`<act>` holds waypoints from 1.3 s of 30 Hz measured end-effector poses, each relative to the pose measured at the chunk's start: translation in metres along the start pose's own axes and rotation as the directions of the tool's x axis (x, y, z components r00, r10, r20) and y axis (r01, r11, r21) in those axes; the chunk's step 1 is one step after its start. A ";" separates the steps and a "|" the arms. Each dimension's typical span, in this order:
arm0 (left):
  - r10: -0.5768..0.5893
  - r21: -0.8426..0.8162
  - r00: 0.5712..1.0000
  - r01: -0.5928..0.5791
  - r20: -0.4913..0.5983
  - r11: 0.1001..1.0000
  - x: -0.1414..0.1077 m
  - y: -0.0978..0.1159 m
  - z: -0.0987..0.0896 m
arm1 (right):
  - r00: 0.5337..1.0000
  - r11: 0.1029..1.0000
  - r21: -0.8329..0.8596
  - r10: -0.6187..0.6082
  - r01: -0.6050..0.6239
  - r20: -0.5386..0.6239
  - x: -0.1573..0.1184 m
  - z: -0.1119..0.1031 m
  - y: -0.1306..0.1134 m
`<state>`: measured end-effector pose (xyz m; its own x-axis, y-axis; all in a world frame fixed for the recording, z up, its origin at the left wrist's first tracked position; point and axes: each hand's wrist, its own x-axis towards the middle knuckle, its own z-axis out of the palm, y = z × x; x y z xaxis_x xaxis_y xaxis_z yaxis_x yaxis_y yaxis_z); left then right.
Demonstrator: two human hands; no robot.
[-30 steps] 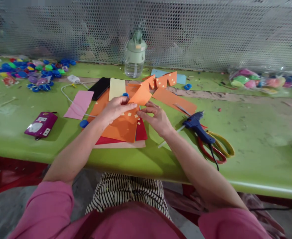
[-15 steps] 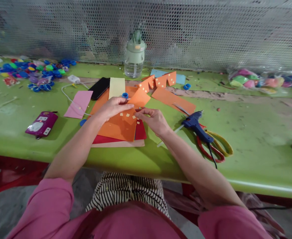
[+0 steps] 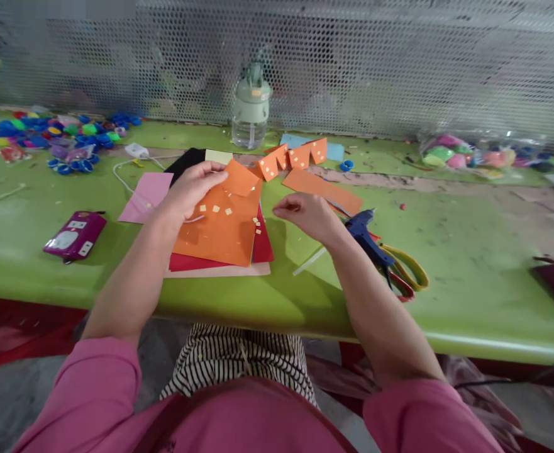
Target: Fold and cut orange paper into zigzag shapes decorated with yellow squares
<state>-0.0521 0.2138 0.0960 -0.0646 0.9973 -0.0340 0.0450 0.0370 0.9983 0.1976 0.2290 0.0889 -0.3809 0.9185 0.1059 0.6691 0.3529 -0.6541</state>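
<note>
Above the stacked paper at the middle of the green bench (image 3: 470, 251), the left hand (image 3: 189, 192) has its grip on the near-left edge of a folded orange card (image 3: 241, 178), which lies tilted over the large orange sheet (image 3: 217, 242). Well clear of the paper, the right hand (image 3: 307, 215) has its fingertips drawn narrow (whether some tiny thing sits between them, I cannot tell).

The step in hand seems to be dressing the card with pale squares (image 3: 216, 209), a row of which lies on the large sheet; the zigzag orange strip (image 3: 300, 155) behind bears similar ones. As I judge it, the next move calls for a steady left grip and careful fingertip placing.

Of the containers, the lidded bottle (image 3: 251, 116) at the back holds clear liquid and a straw, and the clear plastic bag (image 3: 481, 151) at far right is packed with bright rounded pieces.
</note>
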 end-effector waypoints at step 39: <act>-0.104 0.124 0.980 0.083 0.171 0.989 -0.005 -0.011 0.021 | 0.982 0.982 0.163 0.116 -0.092 -0.147 -0.061 0.005 -0.002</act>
<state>-0.0311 0.2098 0.0843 0.1022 0.9842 -0.1448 0.1627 0.1271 0.9785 0.2164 0.1718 0.0803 -0.2030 0.9694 0.1380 0.5882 0.2334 -0.7743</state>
